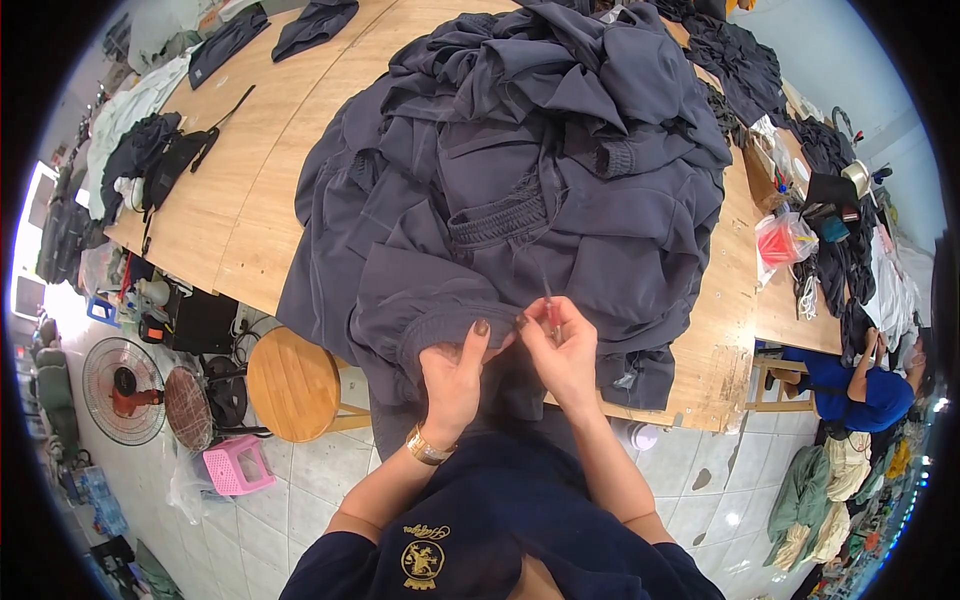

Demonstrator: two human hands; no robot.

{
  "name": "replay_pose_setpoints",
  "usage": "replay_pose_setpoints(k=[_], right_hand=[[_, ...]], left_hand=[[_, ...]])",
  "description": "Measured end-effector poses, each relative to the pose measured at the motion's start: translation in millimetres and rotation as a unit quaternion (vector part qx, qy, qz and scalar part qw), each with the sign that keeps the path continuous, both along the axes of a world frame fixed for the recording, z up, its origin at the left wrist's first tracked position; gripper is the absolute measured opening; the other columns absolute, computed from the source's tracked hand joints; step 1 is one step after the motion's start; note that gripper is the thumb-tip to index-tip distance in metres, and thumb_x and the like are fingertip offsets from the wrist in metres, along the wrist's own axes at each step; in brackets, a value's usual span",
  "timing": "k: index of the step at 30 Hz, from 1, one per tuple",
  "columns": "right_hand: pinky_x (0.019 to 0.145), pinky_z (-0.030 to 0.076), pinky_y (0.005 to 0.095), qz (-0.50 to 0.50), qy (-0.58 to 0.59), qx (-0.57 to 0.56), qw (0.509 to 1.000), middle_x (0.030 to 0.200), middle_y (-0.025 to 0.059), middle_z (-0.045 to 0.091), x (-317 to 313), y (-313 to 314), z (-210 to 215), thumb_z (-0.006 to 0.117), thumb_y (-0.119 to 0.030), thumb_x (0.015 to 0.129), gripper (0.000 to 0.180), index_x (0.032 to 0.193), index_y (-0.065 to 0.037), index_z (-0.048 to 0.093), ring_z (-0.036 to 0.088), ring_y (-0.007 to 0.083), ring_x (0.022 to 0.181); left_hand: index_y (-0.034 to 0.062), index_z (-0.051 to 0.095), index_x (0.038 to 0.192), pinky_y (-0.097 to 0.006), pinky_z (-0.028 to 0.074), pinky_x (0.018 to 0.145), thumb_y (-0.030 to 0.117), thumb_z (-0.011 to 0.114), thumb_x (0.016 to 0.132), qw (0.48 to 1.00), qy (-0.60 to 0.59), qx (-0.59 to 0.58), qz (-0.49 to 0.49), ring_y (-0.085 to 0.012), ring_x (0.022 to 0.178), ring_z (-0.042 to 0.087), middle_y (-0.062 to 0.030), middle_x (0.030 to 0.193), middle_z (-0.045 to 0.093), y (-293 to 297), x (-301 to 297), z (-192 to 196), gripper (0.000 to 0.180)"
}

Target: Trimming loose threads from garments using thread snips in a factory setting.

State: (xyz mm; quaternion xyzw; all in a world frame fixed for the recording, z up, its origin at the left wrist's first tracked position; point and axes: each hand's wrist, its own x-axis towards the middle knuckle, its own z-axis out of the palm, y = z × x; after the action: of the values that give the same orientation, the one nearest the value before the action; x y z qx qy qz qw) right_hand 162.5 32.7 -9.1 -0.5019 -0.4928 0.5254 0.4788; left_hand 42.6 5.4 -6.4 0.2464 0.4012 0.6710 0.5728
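A large heap of dark grey garments (pixel 520 170) covers the middle of a wooden table (pixel 250 200). The nearest garment hangs over the table's front edge, and my left hand (pixel 455 375) pinches its ribbed elastic cuff (pixel 440 325) from below. My right hand (pixel 560 350) is closed on a small thin red tool (pixel 549 305), its tip pointing up beside the cuff. The two hands nearly touch at the fingertips. A gold watch sits on my left wrist.
A round wooden stool (pixel 293 385) stands under the table at left, with a pink plastic stool (pixel 238 465) and floor fans (pixel 125 390) beyond. More dark garments lie at the far table end. At right, a person in blue (pixel 860 395) sits by a cluttered table.
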Motion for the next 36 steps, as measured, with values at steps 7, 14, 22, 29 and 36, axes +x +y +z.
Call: replay_pose_setpoints(k=[7,14,22,29,36], right_hand=[[0.049,0.036,0.0197,-0.039,-0.053,0.092,0.994,0.063,-0.0016,0.054,10.3,-15.7,4.4,0.066,-0.012,0.084,0.016,0.085,0.001,0.057,0.046,0.004,0.054],[0.045,0.041,0.032,-0.032,-0.3,0.243,0.922,0.063,0.0089,0.055,6.5,-18.4,-1.1,0.07,-0.021,0.081,0.025,0.072,-0.002,0.055,0.054,0.0249,0.051],[0.044,0.04,0.0315,-0.038,-0.323,0.258,0.91,0.061,0.0074,0.054,4.2,-15.6,0.5,0.071,-0.025,0.08,0.029,0.071,-0.003,0.054,0.053,0.0232,0.049],[0.043,0.04,0.0313,-0.038,-0.327,0.267,0.906,0.061,0.0072,0.054,5.3,-14.5,1.3,0.072,-0.027,0.08,0.03,0.072,-0.003,0.054,0.053,0.0227,0.048],[0.044,0.04,0.0317,-0.037,-0.322,0.27,0.907,0.06,0.0074,0.053,4.4,-13.7,1.8,0.072,-0.026,0.079,0.03,0.072,-0.003,0.054,0.053,0.0235,0.048]], left_hand=[[-0.0039,0.06,0.087,-0.037,0.054,0.083,0.013,0.052,0.094,0.986,-0.151,-0.048,-0.042,-0.0164,0.085,0.062,-0.0103,0.092,0.063,3.5,-9.4,6.9,0.02],[-0.0048,0.06,0.094,-0.035,0.052,0.081,0.015,0.051,0.095,0.99,-0.132,-0.032,-0.035,-0.0193,0.088,0.063,-0.0119,0.095,0.064,2.1,-7.8,2.4,0.022],[-0.0059,0.06,0.097,-0.036,0.052,0.081,0.012,0.051,0.095,0.995,-0.101,-0.008,-0.017,-0.0197,0.089,0.062,-0.012,0.098,0.063,-0.1,-4.8,0.6,0.02],[-0.007,0.06,0.095,-0.035,0.053,0.08,0.01,0.053,0.094,0.995,-0.099,0.0,-0.005,-0.0184,0.087,0.062,-0.0104,0.096,0.062,-1.5,-3.2,-1.7,0.019],[-0.0073,0.06,0.09,-0.035,0.054,0.078,0.01,0.052,0.094,0.996,-0.089,-0.011,-0.003,-0.0176,0.082,0.062,-0.0098,0.091,0.062,-1.7,-3.5,-4.7,0.019]])
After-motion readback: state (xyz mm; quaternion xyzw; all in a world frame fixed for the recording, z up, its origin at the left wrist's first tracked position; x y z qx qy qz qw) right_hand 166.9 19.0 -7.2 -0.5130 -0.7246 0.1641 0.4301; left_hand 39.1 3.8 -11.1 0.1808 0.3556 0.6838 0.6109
